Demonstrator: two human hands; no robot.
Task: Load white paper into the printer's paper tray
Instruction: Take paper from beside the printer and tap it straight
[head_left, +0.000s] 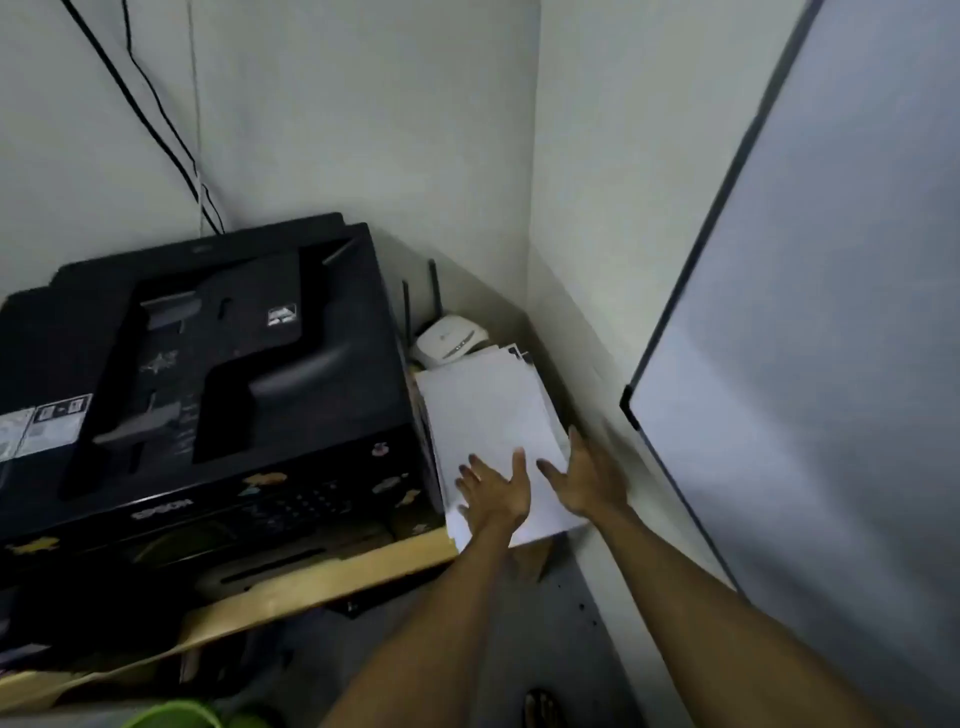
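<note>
A stack of white paper (488, 415) lies on the wooden shelf just right of a large black printer (208, 395). My left hand (496, 493) rests flat on the near end of the stack, fingers spread. At the stack's right near corner is my right hand (584, 480), fingers straight, touching the paper's edge. The printer's front panel faces me, and its paper tray slot (270, 569) shows dimly at the bottom front.
A white router (449, 340) with two antennas sits behind the paper in the corner. The wooden shelf edge (322, 582) runs along the front. A whiteboard (810, 364) leans at the right. Black cables (156, 119) hang down the wall. Something green (176, 717) is at the bottom edge.
</note>
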